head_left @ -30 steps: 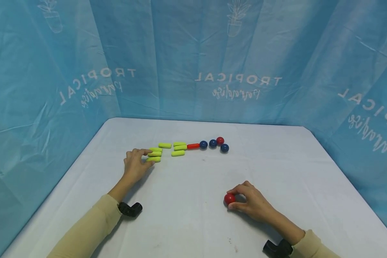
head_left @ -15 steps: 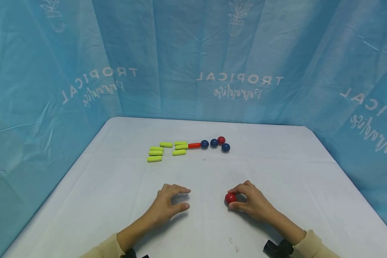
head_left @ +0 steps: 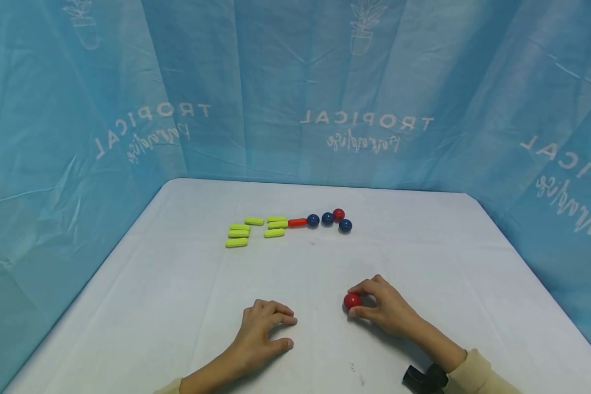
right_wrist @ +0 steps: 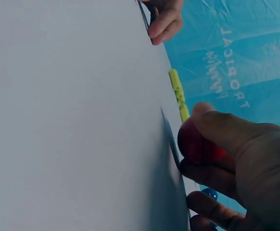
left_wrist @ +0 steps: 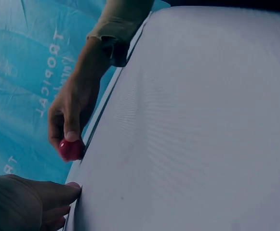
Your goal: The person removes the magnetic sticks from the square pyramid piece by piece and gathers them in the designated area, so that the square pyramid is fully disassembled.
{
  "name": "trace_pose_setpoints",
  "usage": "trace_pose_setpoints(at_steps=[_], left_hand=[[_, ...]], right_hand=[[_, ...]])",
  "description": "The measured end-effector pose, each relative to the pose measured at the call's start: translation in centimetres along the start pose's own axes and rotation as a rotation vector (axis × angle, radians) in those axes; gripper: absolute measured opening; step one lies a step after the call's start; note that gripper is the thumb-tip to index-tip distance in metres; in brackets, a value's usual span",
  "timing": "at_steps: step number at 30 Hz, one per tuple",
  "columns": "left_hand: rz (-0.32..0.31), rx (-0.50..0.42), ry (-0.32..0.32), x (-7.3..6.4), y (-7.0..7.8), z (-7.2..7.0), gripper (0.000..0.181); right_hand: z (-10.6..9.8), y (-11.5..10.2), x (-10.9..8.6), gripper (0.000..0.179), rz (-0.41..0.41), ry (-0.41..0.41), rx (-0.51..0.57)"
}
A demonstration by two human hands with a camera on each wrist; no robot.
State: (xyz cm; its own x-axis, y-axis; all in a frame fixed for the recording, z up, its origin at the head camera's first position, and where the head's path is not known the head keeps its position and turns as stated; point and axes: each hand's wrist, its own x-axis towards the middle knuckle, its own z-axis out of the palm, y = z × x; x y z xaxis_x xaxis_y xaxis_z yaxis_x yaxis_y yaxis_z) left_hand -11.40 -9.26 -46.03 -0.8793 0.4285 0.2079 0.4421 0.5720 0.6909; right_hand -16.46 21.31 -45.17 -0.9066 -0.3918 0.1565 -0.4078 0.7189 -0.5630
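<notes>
My right hand (head_left: 389,309) pinches a red ball (head_left: 352,301) between thumb and fingers, low over the white table. The right wrist view shows the same red ball (right_wrist: 197,142) between thumb and fingertips. To the left of it, my left hand (head_left: 266,336) holds nothing, its fingers loosely bent and the thumb apart from them. Farther back lie several yellow-green sticks (head_left: 238,233), one red stick (head_left: 297,222), several dark blue balls (head_left: 345,226) and a second red ball (head_left: 339,214). The red stick sits between a yellow-green stick and a blue ball in a row.
A white cloth covers the table (head_left: 177,284). Blue printed curtains (head_left: 276,98) hang at the back and both sides. A black wrist device (head_left: 426,378) sits at my right cuff.
My left hand has left the yellow-green sticks and come back toward the front and right. My right hand stays in place with the red ball.
</notes>
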Motion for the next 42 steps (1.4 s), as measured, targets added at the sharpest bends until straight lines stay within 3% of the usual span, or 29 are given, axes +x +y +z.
trace_pose_setpoints(at_steps=[4,9,16,23,32,42], left_hand=[[-0.001,0.029,0.011,0.0,0.1,0.2,0.031],[0.007,0.044,0.028,0.0,0.1,0.4,0.032],[0.028,0.043,0.029,0.1,0.2,0.7,0.031],[0.031,0.053,0.024,0.0,0.2,0.6,0.031],[0.028,0.059,0.03,-0.1,0.4,0.7,0.032],[0.02,0.054,0.026,0.0,0.6,0.5,0.031]], right_hand=[[-0.4,0.3,1.3,0.041,0.052,-0.012,0.012],[-2.0,1.6,4.7,0.045,0.2,-0.014,0.077],[-4.2,5.3,10.2,0.044,0.324,0.083,0.08],[-5.1,7.7,13.8,0.044,0.397,0.13,0.087],[-5.1,9.0,15.8,0.046,0.45,0.082,0.068],[-4.9,9.3,16.1,0.052,0.449,0.063,0.046]])
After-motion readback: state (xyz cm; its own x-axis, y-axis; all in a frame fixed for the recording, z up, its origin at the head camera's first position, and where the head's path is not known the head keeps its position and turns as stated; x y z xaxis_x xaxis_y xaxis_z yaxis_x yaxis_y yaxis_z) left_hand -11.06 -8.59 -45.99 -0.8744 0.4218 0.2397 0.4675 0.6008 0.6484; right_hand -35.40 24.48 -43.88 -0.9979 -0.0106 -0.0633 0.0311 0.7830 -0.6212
